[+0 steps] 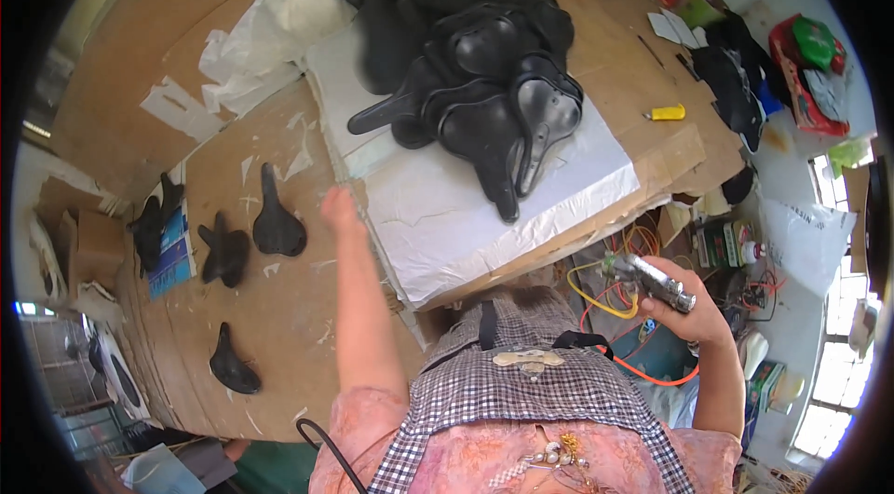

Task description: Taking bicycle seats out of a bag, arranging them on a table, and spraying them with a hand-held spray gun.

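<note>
A silver metal air tool (656, 282) with a hose fitting is gripped in my right hand (687, 310), off the near right edge of the table. From its end runs a yellow-orange hose (596, 306). My left hand (341, 211) is stretched forward over the left edge of the white sheet (447, 247); blur hides how its fingers lie. Black bicycle saddle covers or shells (484, 121) are heaped on the sheet beyond it. To its left, a single black saddle (278, 219) lies on the brown cardboard (307, 298).
More black saddles (223, 252) lie at left, one nearer me (233, 362), others beside a blue printed sheet (173, 261). A yellow cutter (666, 112) is on the cardboard at right. Tangled hoses and cables (643, 238) hang below the table's right edge, near a window (838, 373).
</note>
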Available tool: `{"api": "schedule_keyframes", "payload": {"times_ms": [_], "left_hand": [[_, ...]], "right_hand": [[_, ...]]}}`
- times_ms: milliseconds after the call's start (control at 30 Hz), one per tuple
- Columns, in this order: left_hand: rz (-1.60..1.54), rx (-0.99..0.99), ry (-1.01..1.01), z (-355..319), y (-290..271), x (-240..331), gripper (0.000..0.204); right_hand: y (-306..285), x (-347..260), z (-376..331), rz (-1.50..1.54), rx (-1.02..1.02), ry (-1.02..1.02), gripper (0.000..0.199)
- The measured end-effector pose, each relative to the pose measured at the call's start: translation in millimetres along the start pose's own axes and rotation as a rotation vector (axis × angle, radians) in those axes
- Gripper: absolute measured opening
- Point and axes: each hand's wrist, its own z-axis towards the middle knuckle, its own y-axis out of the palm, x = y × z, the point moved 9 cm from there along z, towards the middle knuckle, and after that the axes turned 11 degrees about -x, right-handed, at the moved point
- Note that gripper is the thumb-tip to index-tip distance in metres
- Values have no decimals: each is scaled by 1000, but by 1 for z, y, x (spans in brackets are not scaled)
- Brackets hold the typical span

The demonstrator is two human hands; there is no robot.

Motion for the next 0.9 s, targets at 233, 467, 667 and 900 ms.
{"api": "schedule_keyframes", "payload": {"times_ms": [233,467,667,900], "left_hand": [[240,-361,-300,-34,208,-36,42],[-95,-611,-294,-59,225,-16,31],[-148,-639,-28,-35,189,49,31],[-211,-987,-68,-71,336,64,36]], "right_hand": [[-31,-23,-46,152,319,-339,59],[-35,59,-64,247,291,-47,57],[-83,56,-88,551,717,-284,61],[-61,84,-73,429,255,-174,59]]}}
